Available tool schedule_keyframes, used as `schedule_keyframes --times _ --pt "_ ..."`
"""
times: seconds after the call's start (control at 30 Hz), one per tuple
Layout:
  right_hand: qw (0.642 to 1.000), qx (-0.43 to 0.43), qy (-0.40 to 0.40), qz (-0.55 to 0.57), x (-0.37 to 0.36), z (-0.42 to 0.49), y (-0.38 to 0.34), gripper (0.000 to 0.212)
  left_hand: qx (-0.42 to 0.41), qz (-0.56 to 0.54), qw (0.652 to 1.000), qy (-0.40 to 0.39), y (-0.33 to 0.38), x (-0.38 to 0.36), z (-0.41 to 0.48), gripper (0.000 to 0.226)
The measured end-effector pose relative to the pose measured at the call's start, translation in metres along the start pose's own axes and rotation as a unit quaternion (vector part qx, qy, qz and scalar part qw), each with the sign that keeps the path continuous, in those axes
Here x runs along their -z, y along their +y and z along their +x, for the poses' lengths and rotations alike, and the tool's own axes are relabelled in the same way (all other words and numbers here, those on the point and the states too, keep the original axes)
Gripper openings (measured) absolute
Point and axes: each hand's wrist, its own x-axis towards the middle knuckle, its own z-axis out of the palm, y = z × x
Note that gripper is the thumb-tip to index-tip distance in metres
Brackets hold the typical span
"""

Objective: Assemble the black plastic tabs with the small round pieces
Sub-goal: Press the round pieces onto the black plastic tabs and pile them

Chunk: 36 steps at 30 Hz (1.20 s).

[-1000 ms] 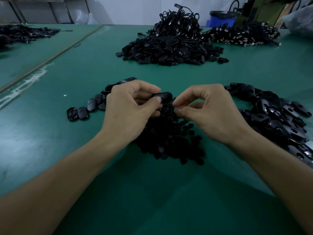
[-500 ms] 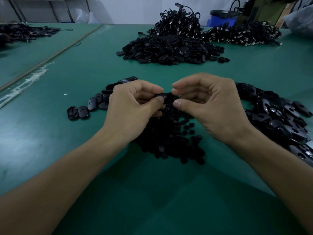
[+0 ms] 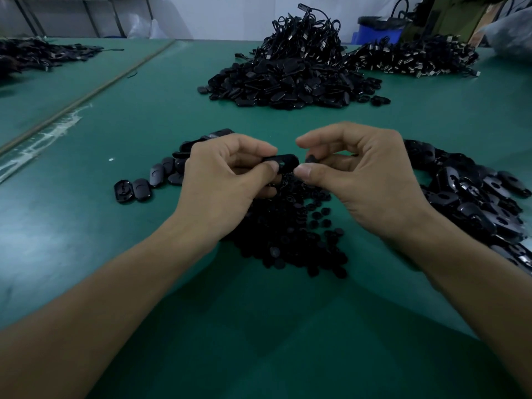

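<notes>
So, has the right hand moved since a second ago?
Yes, a little. Against the far heap of tabs, the right hand has shifted up the view, toward that heap; it pinches a round piece beside the tab in the left hand.

Two hands are in view: the left hand (image 3: 218, 185) pinches one black plastic tab (image 3: 283, 161) and the right hand (image 3: 365, 180) pinches one small round piece (image 3: 311, 159). On the one green table (image 3: 259, 326) lie six groups of black parts: one pile of round pieces (image 3: 290, 234), one pile of tabs (image 3: 475, 203) at the right, one loose row of tabs (image 3: 157, 175) at the left with at least five distinguishable, one far heap of tabs (image 3: 288, 84), one heap of cords (image 3: 411, 57), and one far-left heap (image 3: 37, 54) too dark to identify. One blue bin (image 3: 377, 30) stands behind.
</notes>
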Motion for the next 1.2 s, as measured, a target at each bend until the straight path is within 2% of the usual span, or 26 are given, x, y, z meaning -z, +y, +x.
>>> schedule_keyframes --times 0.2,0.43,0.57,0.9,1.2 --pt "0.999 0.02 -0.008 -0.024 0.001 -0.001 -0.004 0.022 -0.001 0.01 1.0 0.001 0.001 0.0 -0.001 0.017" --pt "0.997 -0.001 0.014 0.078 -0.002 -0.001 -0.005 0.021 0.001 -0.014 1.0 -0.004 0.004 -0.001 -0.002 0.017" --pt "0.995 -0.018 0.025 0.092 -0.002 -0.001 -0.005 0.018 -0.018 -0.033 0.999 -0.02 0.006 -0.002 -0.005 0.017" --pt "1.0 -0.006 -0.007 0.015 -0.004 -0.001 -0.008 0.025 -0.045 -0.05 0.997 -0.033 0.011 -0.003 -0.007 0.015" --pt "0.994 0.012 -0.037 -0.106 -0.005 -0.003 -0.011 0.029 -0.021 -0.031 0.999 0.011 0.007 -0.001 -0.003 0.019"
